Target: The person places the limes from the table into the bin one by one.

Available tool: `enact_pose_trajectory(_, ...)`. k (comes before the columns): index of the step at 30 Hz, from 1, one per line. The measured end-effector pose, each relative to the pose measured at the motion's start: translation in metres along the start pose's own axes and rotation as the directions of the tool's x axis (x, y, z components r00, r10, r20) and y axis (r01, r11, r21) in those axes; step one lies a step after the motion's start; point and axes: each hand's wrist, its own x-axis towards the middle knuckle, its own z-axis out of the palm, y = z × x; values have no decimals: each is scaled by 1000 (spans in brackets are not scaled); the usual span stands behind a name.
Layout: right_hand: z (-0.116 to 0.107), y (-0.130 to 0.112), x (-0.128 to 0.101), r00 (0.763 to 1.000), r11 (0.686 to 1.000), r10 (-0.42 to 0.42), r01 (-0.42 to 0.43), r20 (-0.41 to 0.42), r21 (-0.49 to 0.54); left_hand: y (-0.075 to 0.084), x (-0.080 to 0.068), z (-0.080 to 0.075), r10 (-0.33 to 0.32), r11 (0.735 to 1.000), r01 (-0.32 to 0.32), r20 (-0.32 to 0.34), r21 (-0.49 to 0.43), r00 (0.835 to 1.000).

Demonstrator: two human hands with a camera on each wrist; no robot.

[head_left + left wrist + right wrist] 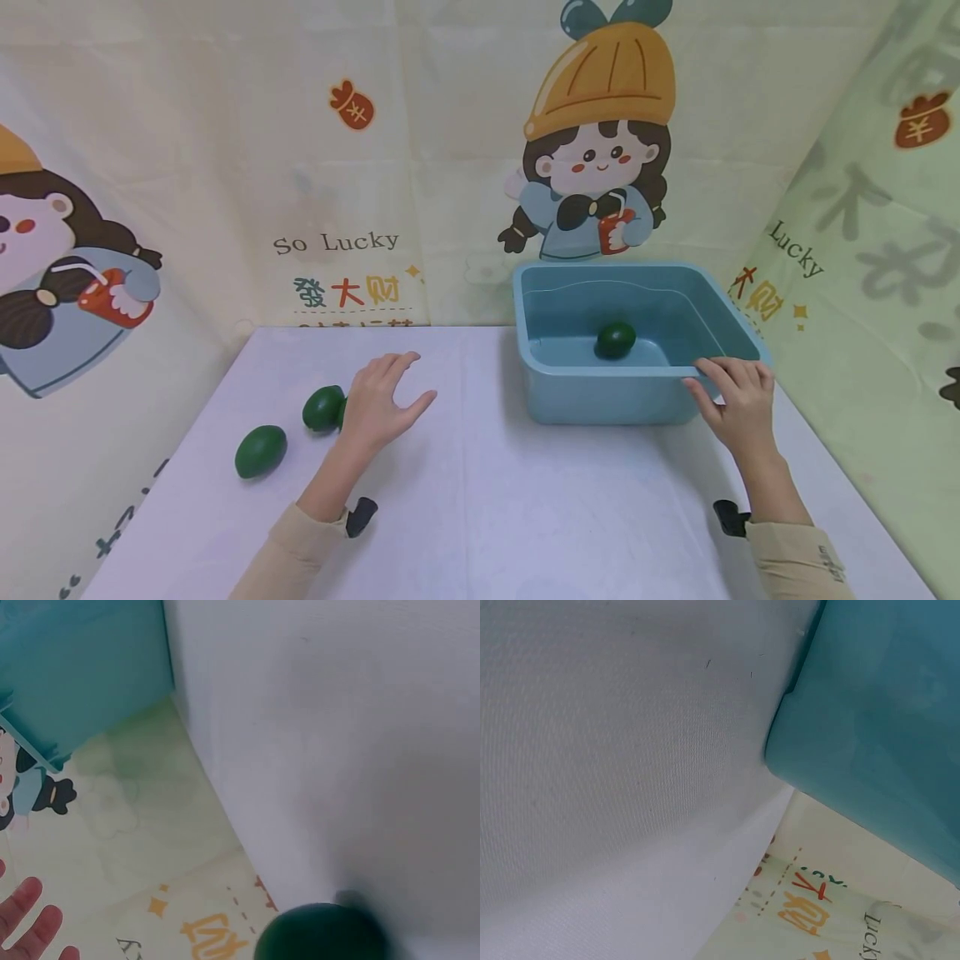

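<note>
left hand: your left hand [380,400] hovers over the table [480,500], fingers spread and relaxed, holding nothing; fingertips [30,900] show at the 8 o'clock corner of the left wrist view
nearest avocado: dark green avocado [323,407] just beside your left hand at its 9 o'clock, partly hidden by the palm; can't tell if they touch; same one likely the dark blur [322,934] at 6 o'clock in the left wrist view
second avocado: another avocado [260,451] lies on the table at 8 o'clock from the first, apart from it
right hand: your right hand [735,400] rests on the near rim of the blue tub [600,392] at its right corner, fingers laid straight over the edge, not curled round it
tub: sits at 1 o'clock on the table, against the backdrop [337,167]; its outer wall [877,712] fills the right wrist view
avocado in tub: a third avocado [615,340] lies on the tub floor, near the middle, well apart from your right hand
</note>
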Motion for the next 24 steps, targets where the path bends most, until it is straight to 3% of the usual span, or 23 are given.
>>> enact_pose_trajectory(9,1,0,1,1000,1000,-4,4,-10,6,-12,-14,-5,-78,996,77,32,50,996)
enact_pose_trajectory(24,1,0,-2,1000,1000,0,0,-5,7,-35,-32,-15,-88,994,90,-32,62,996)
